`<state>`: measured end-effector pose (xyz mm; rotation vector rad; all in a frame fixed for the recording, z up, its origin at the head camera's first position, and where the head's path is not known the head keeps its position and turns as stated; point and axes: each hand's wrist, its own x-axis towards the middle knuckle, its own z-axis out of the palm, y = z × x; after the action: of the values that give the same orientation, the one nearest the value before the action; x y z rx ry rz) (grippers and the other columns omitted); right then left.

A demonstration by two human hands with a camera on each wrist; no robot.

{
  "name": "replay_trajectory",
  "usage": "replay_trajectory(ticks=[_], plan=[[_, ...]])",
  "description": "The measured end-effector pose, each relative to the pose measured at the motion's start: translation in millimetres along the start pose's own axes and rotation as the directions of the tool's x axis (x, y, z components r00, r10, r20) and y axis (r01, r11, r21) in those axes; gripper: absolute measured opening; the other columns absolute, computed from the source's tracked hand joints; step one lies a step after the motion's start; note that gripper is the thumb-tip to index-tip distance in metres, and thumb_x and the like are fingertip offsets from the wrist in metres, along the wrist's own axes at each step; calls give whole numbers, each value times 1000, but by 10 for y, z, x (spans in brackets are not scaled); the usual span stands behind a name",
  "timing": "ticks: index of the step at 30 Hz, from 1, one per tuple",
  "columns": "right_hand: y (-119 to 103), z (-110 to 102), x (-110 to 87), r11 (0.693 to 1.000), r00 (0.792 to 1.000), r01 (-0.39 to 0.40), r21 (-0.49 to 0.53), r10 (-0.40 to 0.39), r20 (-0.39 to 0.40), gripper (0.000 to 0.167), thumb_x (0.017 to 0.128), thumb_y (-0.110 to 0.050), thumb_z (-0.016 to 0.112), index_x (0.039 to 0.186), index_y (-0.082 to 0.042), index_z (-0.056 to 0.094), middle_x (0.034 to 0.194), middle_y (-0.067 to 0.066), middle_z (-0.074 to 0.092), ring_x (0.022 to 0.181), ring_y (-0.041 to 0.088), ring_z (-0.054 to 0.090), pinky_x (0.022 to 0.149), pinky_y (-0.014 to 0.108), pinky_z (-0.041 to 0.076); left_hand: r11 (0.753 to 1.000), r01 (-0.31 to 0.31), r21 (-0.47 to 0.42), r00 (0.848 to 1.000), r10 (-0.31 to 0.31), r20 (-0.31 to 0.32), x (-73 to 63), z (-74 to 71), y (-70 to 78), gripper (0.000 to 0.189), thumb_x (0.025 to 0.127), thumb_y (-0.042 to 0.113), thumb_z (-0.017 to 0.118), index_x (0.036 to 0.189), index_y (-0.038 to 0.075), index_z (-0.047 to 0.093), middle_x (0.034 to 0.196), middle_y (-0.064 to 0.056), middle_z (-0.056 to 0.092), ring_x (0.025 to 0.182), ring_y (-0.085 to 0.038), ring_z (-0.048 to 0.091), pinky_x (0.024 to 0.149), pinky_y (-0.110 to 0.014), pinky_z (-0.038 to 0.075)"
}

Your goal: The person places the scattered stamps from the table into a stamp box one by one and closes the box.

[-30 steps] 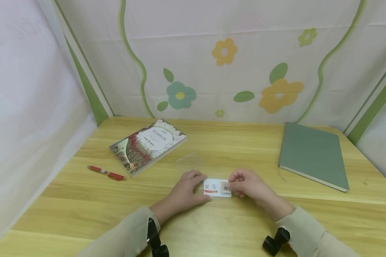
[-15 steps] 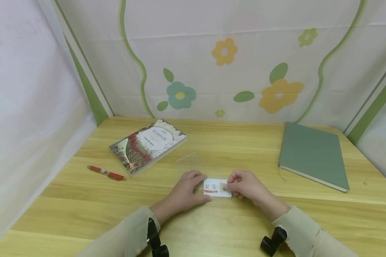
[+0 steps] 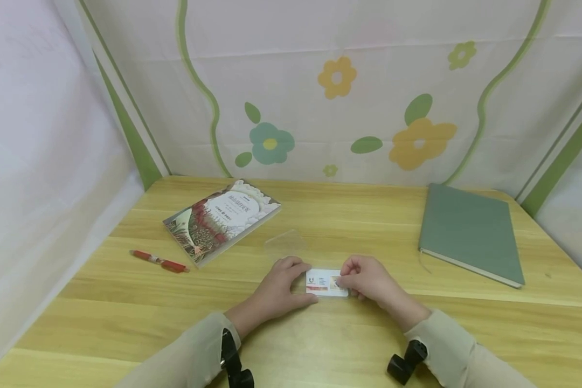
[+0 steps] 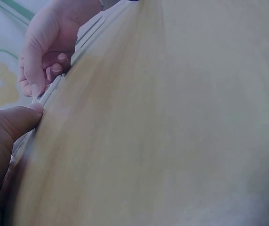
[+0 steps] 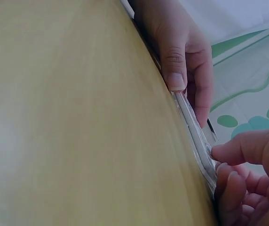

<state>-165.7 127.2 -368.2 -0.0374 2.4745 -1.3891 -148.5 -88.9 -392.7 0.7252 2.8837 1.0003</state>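
Observation:
A flat white card [image 3: 318, 292], with a logo, small print and an orange strip, lies on the wooden table in the head view. My left hand [image 3: 277, 290] holds its left end, thumb at the near edge and fingers at the far edge. At the card's right end is a small beige square with a dark round mark [image 3: 334, 281], like a small picture. My right hand [image 3: 374, 281] pinches this square by its right side, thumb and forefinger partly covering it. From the right wrist, the card's clear plastic edge [image 5: 194, 132] runs between both hands.
Just beyond the left hand lies a clear plastic sheet [image 3: 284, 241]. An illustrated book [image 3: 223, 218] and a red pen [image 3: 159, 261] are at the left. At the right rests a green hardcover notebook [image 3: 470, 231]. A flowered cloth [image 3: 300, 86] hangs behind the table.
My right hand has shifted slightly left along with the small square, which now lies flatter against the card and is more covered by the fingers. The left hand stays in place.

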Motion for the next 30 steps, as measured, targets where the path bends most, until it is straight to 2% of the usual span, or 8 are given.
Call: replay_trajectory(ticks=[6, 20, 30], plan=[[10, 20, 23, 1000, 1000, -1, -17, 1, -12, 13, 79, -8, 69, 81, -5, 57, 61, 3, 50, 50, 14, 46, 43, 22, 40, 1000, -1, 6, 1000, 1, 1, 8, 1, -11, 64, 74, 42, 74, 127, 10, 56, 124, -5, 51, 116, -22, 44, 99, -40, 39], [36, 9, 39, 1000, 1000, 11, -10, -11, 13, 13, 79, -8, 68, 83, -4, 57, 69, 5, 54, 52, 15, 49, 44, 23, 44, 1000, 6, -1, 1000, -6, 1, -1, -5, 0, 63, 74, 41, 74, 126, 9, 56, 125, -8, 50, 117, -24, 44, 99, -42, 39], [22, 4, 27, 1000, 1000, 20, -11, -20, 23, 12, 79, -8, 68, 83, -4, 57, 67, 5, 54, 51, 14, 48, 44, 22, 43, 1000, 10, 5, 1000, -10, 2, 5, -3, 1, 64, 74, 41, 74, 126, 10, 56, 125, -7, 50, 117, -23, 44, 99, -42, 39]])
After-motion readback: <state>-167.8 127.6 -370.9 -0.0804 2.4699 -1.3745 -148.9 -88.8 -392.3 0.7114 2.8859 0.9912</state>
